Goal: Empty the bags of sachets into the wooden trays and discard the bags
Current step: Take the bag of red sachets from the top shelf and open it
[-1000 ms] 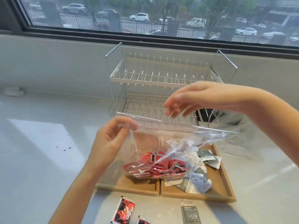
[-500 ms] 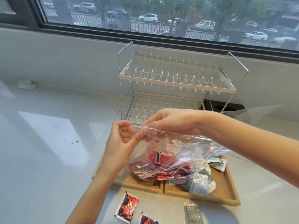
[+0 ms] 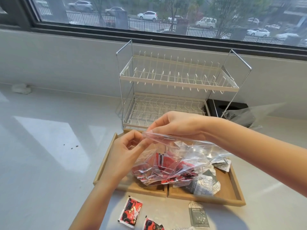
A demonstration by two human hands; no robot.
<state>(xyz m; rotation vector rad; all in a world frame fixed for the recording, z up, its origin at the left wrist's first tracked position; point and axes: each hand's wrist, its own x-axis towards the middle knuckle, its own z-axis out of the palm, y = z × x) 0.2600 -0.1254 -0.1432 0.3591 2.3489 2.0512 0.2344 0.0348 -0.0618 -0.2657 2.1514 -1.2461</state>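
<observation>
The white counter (image 3: 49, 155) is stretching out under everything, with a wire dish rack (image 3: 174, 83) standing against the wall. Just in front of it the wooden tray (image 3: 106, 156) is lying, grey sachets (image 3: 204, 181) piled in its right compartment. I am holding the clear bag (image 3: 179, 156) of red sachets (image 3: 166, 170) above the left compartment, its belly sagging onto the tray. My right hand (image 3: 181, 125) is pinching the zip strip from above, fingers together on it. My left hand (image 3: 126, 151) is gripping the strip's left end between thumb and fingertips. Loose sachets (image 3: 131, 211) are lying near the tray's front edge.
</observation>
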